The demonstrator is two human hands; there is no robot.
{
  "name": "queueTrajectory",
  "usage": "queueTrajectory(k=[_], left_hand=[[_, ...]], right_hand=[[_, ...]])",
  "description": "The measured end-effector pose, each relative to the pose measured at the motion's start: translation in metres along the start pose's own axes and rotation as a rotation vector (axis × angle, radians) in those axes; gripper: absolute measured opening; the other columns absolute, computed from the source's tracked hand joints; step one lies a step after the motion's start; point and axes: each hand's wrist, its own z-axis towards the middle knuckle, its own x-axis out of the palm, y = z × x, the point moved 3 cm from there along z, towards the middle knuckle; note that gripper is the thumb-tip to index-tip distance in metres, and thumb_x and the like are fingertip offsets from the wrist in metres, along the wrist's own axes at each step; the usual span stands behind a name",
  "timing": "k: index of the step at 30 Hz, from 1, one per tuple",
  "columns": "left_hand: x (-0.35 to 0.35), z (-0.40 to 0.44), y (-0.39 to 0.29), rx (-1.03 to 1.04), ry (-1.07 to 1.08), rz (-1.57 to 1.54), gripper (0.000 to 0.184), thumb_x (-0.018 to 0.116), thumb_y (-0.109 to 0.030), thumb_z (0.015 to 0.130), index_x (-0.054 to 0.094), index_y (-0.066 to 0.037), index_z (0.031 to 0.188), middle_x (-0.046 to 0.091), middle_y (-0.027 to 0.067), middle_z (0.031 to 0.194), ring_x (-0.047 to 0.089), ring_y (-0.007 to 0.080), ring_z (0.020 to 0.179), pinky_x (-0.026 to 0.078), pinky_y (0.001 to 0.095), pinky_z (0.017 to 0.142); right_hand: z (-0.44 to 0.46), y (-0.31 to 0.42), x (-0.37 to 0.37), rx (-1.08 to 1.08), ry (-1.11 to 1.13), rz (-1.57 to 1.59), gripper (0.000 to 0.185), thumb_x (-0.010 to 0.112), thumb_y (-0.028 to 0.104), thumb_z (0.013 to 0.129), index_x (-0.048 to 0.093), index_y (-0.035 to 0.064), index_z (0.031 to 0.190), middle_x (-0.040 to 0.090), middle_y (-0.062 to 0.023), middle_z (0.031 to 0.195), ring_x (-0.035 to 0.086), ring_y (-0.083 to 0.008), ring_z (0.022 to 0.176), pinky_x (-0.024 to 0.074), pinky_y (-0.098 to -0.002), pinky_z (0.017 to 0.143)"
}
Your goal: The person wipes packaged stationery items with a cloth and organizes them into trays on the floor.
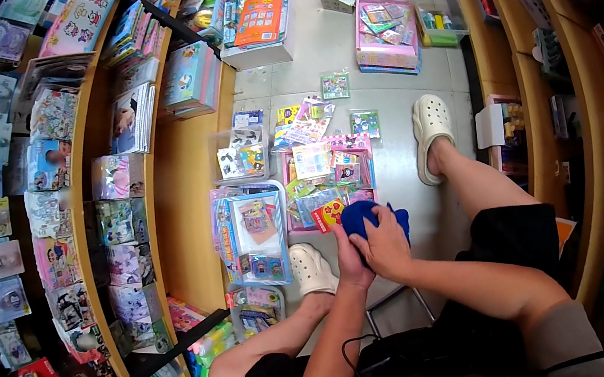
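Observation:
Both hands are together in front of the lap, around a bundled blue cloth [359, 215]. My left hand [353, 262] is on its near left side, with a red and yellow packet [330, 217] just beyond the fingertips; whether the hand touches that packet is unclear. My right hand [384, 242] lies over the cloth with bent fingers pressed on it. Just beyond the hands, a pink box [373, 168] on the floor holds many small packets of stickers and cards. Part of the cloth is hidden under the fingers.
Left of the pink box are a blue-edged tray [282, 224] and a clear bin [243, 176]. Another pink box [386, 60] stands farther off. Wooden shelves with goods line both sides. White clogs [434, 134] are on the feet, either side of the boxes.

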Motion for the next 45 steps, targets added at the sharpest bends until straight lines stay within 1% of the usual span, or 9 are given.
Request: queueTrajectory(k=[9, 15, 17, 23, 27, 33, 39, 42, 45], left_hand=[[0.021, -0.024, -0.011, -0.039, 0.101, 0.142, 0.05, 0.027, -0.036, 0.096, 0.021, -0.013, 0.14, 0.038, 0.0079, 0.136, 0.038, 0.0226, 0.123, 0.03, 0.0364, 0.101], [-0.035, -0.01, -0.024, 0.32, -0.33, 1.046, 0.039, 0.055, -0.022, 0.089, 0.042, -0.004, 0.121, 0.051, 0.0093, 0.111, 0.054, 0.0115, 0.092, 0.044, 0.0238, 0.079], [-0.056, -0.002, -0.017, 0.395, -0.384, 0.93, 0.045, 0.058, -0.023, 0.086, 0.038, -0.002, 0.122, 0.05, 0.0108, 0.112, 0.051, 0.0146, 0.097, 0.043, 0.0258, 0.082], [-0.025, 0.0, -0.002, 0.592, -0.529, 1.0, 0.041, 0.034, -0.035, 0.095, 0.04, 0.0, 0.117, 0.05, 0.0111, 0.109, 0.05, 0.0181, 0.098, 0.039, 0.0279, 0.087], [-0.033, 0.005, -0.027, 0.649, -0.549, 0.869, 0.031, 0.04, -0.032, 0.095, 0.049, -0.002, 0.094, 0.054, 0.0068, 0.084, 0.052, 0.0127, 0.076, 0.043, 0.0258, 0.069], [-0.173, 0.034, -0.06, 0.633, -0.861, 1.069, 0.029, 0.044, -0.027, 0.092, 0.049, 0.001, 0.094, 0.056, 0.0111, 0.088, 0.054, 0.0148, 0.076, 0.044, 0.0229, 0.069], [-0.214, 0.021, -0.143, 0.533, -0.937, 0.354, 0.041, 0.05, -0.041, 0.088, 0.049, -0.002, 0.101, 0.054, 0.0096, 0.091, 0.055, 0.0196, 0.078, 0.048, 0.0325, 0.062], [-0.247, 0.039, -0.166, 0.185, -0.932, 0.344, 0.045, 0.051, -0.046, 0.086, 0.049, -0.004, 0.101, 0.053, 0.0077, 0.089, 0.056, 0.0195, 0.073, 0.047, 0.0312, 0.061], [-0.244, 0.069, -0.144, 0.286, -0.975, 1.102, 0.04, 0.058, -0.033, 0.082, 0.048, -0.001, 0.104, 0.055, 0.0112, 0.092, 0.056, 0.0227, 0.078, 0.047, 0.0362, 0.068]], right_hand=[[0.036, -0.058, 0.01, 0.544, -0.087, 0.178, 0.038, 0.045, 0.035, 0.09, 0.051, -0.0002, 0.104, 0.052, -0.0178, 0.091, 0.056, -0.0314, 0.074, 0.0454, -0.0414, 0.068], [0.024, -0.04, 0.017, 0.833, 0.455, 1.397, 0.041, 0.042, 0.041, 0.091, 0.057, 0.006, 0.104, 0.063, -0.0086, 0.09, 0.061, -0.0169, 0.073, 0.0497, -0.0306, 0.066], [0.021, -0.021, 0.006, 0.873, 0.658, 1.548, 0.043, 0.039, 0.043, 0.092, 0.058, 0.0063, 0.103, 0.064, -0.0073, 0.093, 0.062, -0.0166, 0.079, 0.0499, -0.0279, 0.072], [0.009, -0.003, 0.004, 0.84, 0.663, 1.237, 0.054, 0.038, 0.05, 0.09, 0.051, 0.0049, 0.117, 0.059, -0.0096, 0.106, 0.057, -0.0167, 0.091, 0.0444, -0.029, 0.079], [-0.006, -0.009, 0.026, 0.599, 0.729, 0.886, 0.056, 0.035, 0.048, 0.091, 0.049, 0.0006, 0.118, 0.059, -0.0148, 0.105, 0.057, -0.0225, 0.093, 0.0421, -0.0321, 0.081], [-0.024, 0.004, 0.025, 0.35, 1.157, 0.461, 0.059, 0.038, 0.055, 0.088, 0.056, 0.0024, 0.108, 0.061, -0.0117, 0.091, 0.058, -0.0185, 0.077, 0.0455, -0.0325, 0.071], [-0.031, 0.007, 0.017, 0.364, 1.102, 0.431, 0.059, 0.04, 0.054, 0.086, 0.059, 0.0002, 0.103, 0.062, -0.017, 0.09, 0.06, -0.0257, 0.079, 0.0454, -0.0347, 0.072], [-0.026, 0.005, 0.015, 0.467, 1.013, 0.464, 0.06, 0.04, 0.052, 0.085, 0.06, -0.003, 0.098, 0.061, -0.0241, 0.093, 0.06, -0.0345, 0.086, 0.0444, -0.0394, 0.078], [-0.026, -0.005, 0.028, 0.465, 0.973, 0.384, 0.058, 0.04, 0.051, 0.085, 0.061, -0.0018, 0.097, 0.061, -0.0235, 0.095, 0.059, -0.0356, 0.088, 0.0444, -0.0404, 0.079]])
